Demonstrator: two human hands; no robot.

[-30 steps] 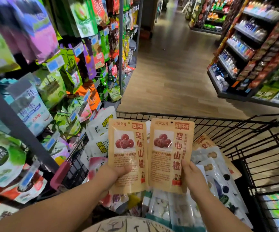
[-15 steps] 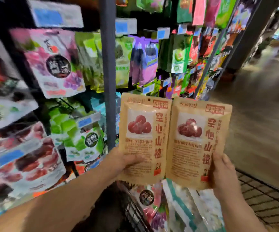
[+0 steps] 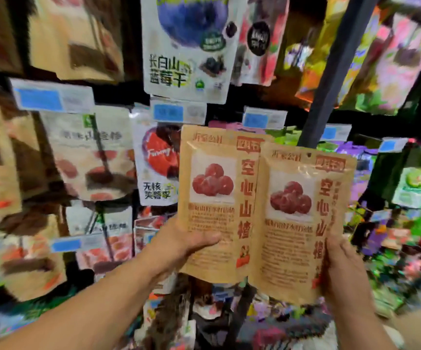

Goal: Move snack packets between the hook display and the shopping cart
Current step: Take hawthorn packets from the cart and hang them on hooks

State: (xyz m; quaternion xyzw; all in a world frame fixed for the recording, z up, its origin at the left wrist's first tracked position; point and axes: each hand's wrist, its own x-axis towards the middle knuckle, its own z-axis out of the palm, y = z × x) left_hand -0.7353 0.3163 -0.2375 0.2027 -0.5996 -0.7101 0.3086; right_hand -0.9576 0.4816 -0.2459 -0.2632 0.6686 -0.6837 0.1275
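Two tan snack packets with red fruit pictures and red lettering are held up side by side in front of the hook display (image 3: 320,102). My left hand (image 3: 181,245) grips the left packet (image 3: 217,198) at its lower left edge, thumb across the front. My right hand (image 3: 343,271) grips the right packet (image 3: 297,218) at its lower right edge. The right packet overlaps the left one a little. The shopping cart is out of view.
Hanging packets fill the display: a white blueberry packet (image 3: 189,46) above, a white packet with a red plum picture (image 3: 156,162) just left of the held ones, brown packets at far left, green and purple ones at right. Blue price tags (image 3: 179,112) front the hooks.
The view swung from the cart up to the hook display. Both hands have lifted the two tan packets higher and closer to the hanging rows.
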